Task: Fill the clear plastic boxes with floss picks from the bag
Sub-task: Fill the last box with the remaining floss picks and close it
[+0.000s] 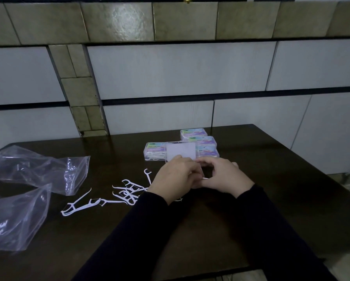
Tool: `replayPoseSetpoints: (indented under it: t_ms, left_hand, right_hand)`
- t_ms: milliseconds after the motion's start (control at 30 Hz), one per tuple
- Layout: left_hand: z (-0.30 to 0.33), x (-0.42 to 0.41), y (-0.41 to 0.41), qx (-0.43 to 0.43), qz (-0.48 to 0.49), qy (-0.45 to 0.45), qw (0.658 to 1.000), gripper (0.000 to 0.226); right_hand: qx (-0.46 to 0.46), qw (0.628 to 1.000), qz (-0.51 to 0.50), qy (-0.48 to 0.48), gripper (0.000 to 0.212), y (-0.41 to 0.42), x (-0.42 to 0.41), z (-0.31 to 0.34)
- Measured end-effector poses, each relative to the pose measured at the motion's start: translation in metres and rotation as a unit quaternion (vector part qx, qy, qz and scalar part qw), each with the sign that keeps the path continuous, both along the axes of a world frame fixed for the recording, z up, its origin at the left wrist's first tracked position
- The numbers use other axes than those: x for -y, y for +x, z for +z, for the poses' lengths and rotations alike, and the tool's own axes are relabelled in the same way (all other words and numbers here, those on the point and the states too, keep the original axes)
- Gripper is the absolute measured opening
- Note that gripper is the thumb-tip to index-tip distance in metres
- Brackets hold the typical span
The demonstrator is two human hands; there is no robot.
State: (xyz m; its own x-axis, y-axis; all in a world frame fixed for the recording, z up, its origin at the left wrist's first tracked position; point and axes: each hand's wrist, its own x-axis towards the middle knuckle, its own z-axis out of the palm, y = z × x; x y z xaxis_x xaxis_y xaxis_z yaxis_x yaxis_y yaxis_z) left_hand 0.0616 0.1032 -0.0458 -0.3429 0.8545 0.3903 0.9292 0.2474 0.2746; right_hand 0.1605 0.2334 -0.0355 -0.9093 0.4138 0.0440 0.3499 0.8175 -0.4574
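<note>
You are holding a small bundle of white plastic floss picks (204,178) between your two hands, and only its tip is showing, so I cannot tell its long axis. Your left hand (175,178) and right hand (224,175) are together, touching, the fingers of both curling around the bundle. The open clear plastic box (181,151), with its lid standing up, is lying just beyond your fingertips at twelve o'clock, and both hands are about equally near to it. I am judging that the next move is going short and forward. Closed, labelled clear boxes (200,138) are standing behind it, at one o'clock. Loose white floss picks (127,191) are lying at nine o'clock of your left hand, on the dark wooden table (271,169). The crumpled clear plastic bag (38,169) is lying farther, also at nine o'clock.
</note>
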Motion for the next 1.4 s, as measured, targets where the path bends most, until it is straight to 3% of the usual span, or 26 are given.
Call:
replayPoseSetpoints:
  t_ms: [133,267,433,500,1033,1233,1400]
  left_hand:
    - [0.003,0.002,0.0,0.053,0.01,0.102,0.993,0.006]
    - [0.01,0.02,-0.011,0.179,0.058,0.257,0.948,0.008]
    - [0.002,0.023,-0.022,0.039,0.114,0.098,0.988,0.015]
    - [0.001,0.022,-0.023,0.014,0.123,0.086,0.989,0.016]
    - [0.003,0.021,-0.019,-0.068,0.109,-0.038,0.991,0.043]
    - [0.009,0.018,-0.024,-0.098,0.129,-0.041,0.986,0.024]
    - [0.007,0.021,-0.024,-0.07,0.133,-0.06,0.987,0.022]
  right_hand:
    - [-0.007,1.0,-0.006,-0.004,0.071,0.0,-0.001,0.0]
    - [-0.014,1.0,0.004,-0.021,0.079,0.0,0.0,-0.001]
    - [-0.011,1.0,-0.013,-0.013,0.081,0.001,0.0,-0.001]
    - [-0.01,1.0,-0.013,-0.014,0.081,0.001,0.001,-0.001]
    - [-0.021,0.999,-0.014,-0.029,0.081,0.003,0.003,-0.001]
    - [-0.022,0.999,-0.016,-0.034,0.08,0.004,0.004,0.0]
    - [-0.018,0.999,-0.019,-0.039,0.082,0.003,0.004,-0.001]
